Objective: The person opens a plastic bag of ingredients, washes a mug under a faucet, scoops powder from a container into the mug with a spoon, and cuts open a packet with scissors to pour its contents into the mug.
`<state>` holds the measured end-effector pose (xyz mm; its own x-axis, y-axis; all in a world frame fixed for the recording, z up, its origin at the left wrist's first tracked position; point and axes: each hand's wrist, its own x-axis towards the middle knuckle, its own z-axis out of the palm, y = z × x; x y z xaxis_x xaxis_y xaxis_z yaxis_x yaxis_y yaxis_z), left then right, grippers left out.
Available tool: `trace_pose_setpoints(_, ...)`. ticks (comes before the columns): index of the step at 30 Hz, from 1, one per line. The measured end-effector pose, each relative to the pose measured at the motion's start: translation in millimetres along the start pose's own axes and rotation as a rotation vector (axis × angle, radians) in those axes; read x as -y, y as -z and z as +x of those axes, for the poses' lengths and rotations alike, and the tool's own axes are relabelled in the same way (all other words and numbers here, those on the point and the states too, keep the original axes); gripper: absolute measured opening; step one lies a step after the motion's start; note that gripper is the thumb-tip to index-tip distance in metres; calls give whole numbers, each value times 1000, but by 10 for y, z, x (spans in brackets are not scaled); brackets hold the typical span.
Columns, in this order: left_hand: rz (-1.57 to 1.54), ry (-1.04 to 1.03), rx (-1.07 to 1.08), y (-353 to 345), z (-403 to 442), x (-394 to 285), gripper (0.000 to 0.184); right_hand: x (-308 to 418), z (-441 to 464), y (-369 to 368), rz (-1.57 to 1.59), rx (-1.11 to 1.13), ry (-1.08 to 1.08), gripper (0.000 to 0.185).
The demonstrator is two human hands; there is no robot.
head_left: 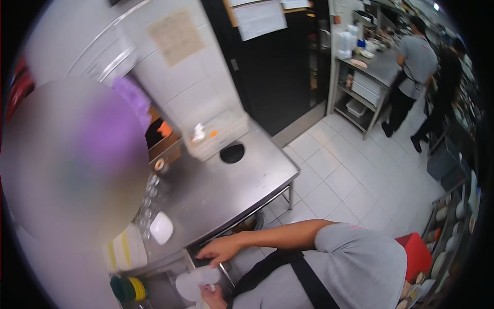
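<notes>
My right hand (222,250) reaches over the sink edge with its fingers loosely stretched out, and its thumb side is close to a white rounded dish (208,276). Whether it touches the dish, I cannot tell. Lower down, my left hand (213,297) has its fingers closed on the white dish from below. A second pale round shape (187,286) overlaps it on the left; its kind is unclear. Beneath both hands is the metal sink (160,288). A dark green thing with a yellow band (128,289) stands at the sink's far side.
A steel counter (216,190) with a round black opening (232,153) adjoins the sink. It bears a white square dish (161,228), several glasses (150,193) and a pale plastic bin (218,136). Two people (416,64) stand by another worktable. Shelves of dishes (445,237) line the right.
</notes>
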<state>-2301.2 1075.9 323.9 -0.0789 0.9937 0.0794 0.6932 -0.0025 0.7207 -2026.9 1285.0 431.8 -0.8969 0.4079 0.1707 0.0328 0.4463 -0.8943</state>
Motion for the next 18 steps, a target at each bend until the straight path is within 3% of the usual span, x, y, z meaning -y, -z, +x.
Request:
trace_pose_setpoints(1,-31,236,373,-195,296,346,95,-14,-485,211,65,12,-106,58)
trace_pose_setpoints(2,-396,452,359,-614,514,-33,72,-282,-963,324,29,-74,-120,52)
trace_pose_setpoints(3,-863,701,237,-1018,746,-513,51,-643,-1485,350,229,-174,-213,49)
trace_pose_setpoints(4,-1203,915,60,-1421,977,-994,32,-882,-2050,448,204,-279,-251,46)
trace_pose_setpoints(6,-1443,820,319,-2089,1387,-1800,23,-1061,-3090,536,-109,-696,-629,21)
trace_pose_setpoints(7,-1545,821,478,-2427,1589,-2006,28,-1290,-3552,528,-9,-1077,-600,21)
trace_pose_setpoints(9,-1487,925,686,-2979,1932,-2871,34,-1008,-4333,810,128,-1479,-617,35)
trace_pose_setpoints(11,-1393,892,840,-3548,2152,-3443,31,-223,-4866,1225,-37,-1519,-874,42)
trace_pose_setpoints(13,-1463,1077,704,-4044,2201,-4058,27,307,-5316,1497,256,-1541,-734,45)
trace_pose_setpoints(14,-1576,1016,720,-4318,2109,-4209,26,588,-5469,1511,294,-1530,-669,46)
trace_pose_setpoints(16,-1651,1119,680,-4621,2016,-4783,27,1199,-5680,1600,247,-1489,-521,49)
trace_pose_setpoints(17,-1590,1168,711,-4806,1962,-4850,28,1341,-5774,1692,143,-1456,-431,51)
trace_pose_setpoints(18,-1540,1200,746,-5001,1939,-4931,28,1260,-5975,1702,247,-1504,-350,51)
